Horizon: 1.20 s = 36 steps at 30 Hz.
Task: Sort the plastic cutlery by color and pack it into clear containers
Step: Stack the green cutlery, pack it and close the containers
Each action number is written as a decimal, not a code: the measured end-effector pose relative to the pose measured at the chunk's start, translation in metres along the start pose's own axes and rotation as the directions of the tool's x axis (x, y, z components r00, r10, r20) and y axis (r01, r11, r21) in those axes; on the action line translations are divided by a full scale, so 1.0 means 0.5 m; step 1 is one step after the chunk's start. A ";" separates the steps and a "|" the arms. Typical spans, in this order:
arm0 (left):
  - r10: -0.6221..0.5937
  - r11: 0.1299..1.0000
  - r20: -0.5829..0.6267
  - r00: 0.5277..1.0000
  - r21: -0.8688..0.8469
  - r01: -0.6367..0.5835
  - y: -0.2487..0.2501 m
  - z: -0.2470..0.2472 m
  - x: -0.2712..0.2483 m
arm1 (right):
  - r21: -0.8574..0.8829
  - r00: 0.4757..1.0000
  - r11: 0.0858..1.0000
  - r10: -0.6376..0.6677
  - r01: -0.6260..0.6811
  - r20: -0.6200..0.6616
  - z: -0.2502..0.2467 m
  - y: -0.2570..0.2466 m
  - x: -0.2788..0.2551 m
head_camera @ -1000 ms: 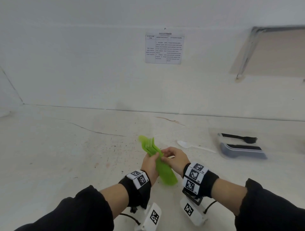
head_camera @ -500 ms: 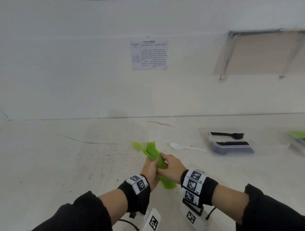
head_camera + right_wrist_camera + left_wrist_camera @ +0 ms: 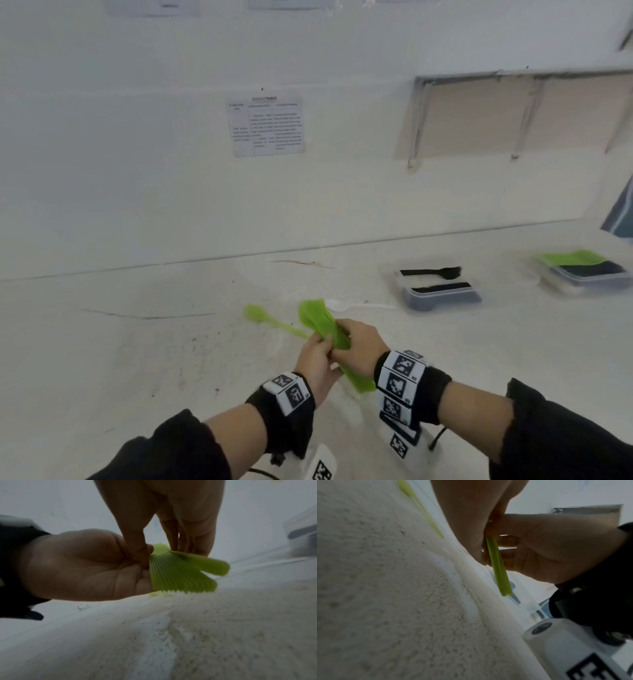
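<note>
Green plastic fills my grasp: from the head view, my left hand [image 3: 317, 356] and my right hand [image 3: 359, 346] meet over the white table [image 3: 137, 370], both closed around a bundle of green cutlery [image 3: 325, 329]. Its heads point away from me and its handle ends stick out below my right wrist. One green spoon [image 3: 263, 317] juts out to the left, its handle running in under my left fingers; whether it lies on the table or is held I cannot tell. Just beyond the bundle a white spoon [image 3: 356, 305] lies on the table. To the right sits a clear container [image 3: 442, 296] with a black fork [image 3: 431, 272] lying behind it, and further right, blurred, another container [image 3: 589, 274] with green cutlery on top.

From the left wrist, my left fingers [image 3: 471, 520] press against the green handles [image 3: 500, 566], seen edge-on, with my right hand [image 3: 556, 547] curled round them from the other side. The handle ends hang just above the table.

From the right wrist, my left hand [image 3: 82, 566] wraps the bundle in its palm, my right thumb [image 3: 135, 538] and fingers pinch it from above, and the ribbed green handles [image 3: 181, 574] fan out to the right.
</note>
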<state>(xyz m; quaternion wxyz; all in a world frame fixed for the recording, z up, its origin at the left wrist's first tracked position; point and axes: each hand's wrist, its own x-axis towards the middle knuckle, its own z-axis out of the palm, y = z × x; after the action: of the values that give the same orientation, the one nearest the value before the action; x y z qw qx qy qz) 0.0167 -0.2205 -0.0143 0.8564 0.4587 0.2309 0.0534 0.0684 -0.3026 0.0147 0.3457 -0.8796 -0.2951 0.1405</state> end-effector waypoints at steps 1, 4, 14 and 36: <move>0.000 1.000 0.011 1.000 0.002 0.000 0.000 0.006 0.004 | 0.010 1.000 1.000 0.013 -0.013 0.002 -0.007 0.004 0.000; -0.001 1.000 0.033 0.999 0.004 0.001 -0.001 0.020 0.012 | 0.071 0.998 0.995 0.065 -0.067 0.027 -0.027 0.019 0.003; 0.042 0.998 0.059 0.997 0.041 -0.044 -0.006 0.110 0.074 | 0.193 0.995 0.976 0.099 -0.103 0.031 -0.103 0.109 0.055; 0.246 0.446 0.309 0.919 0.806 -0.390 -0.051 0.345 0.224 | -0.501 0.933 0.802 -0.185 0.326 0.310 -0.451 0.255 0.193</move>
<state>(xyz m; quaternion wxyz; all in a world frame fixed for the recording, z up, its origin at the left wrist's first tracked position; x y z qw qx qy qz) 0.1898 -0.3323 0.0078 0.5068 0.8570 0.0728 0.0588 0.2999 -0.4364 0.0850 0.0582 -0.8685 -0.4798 0.1102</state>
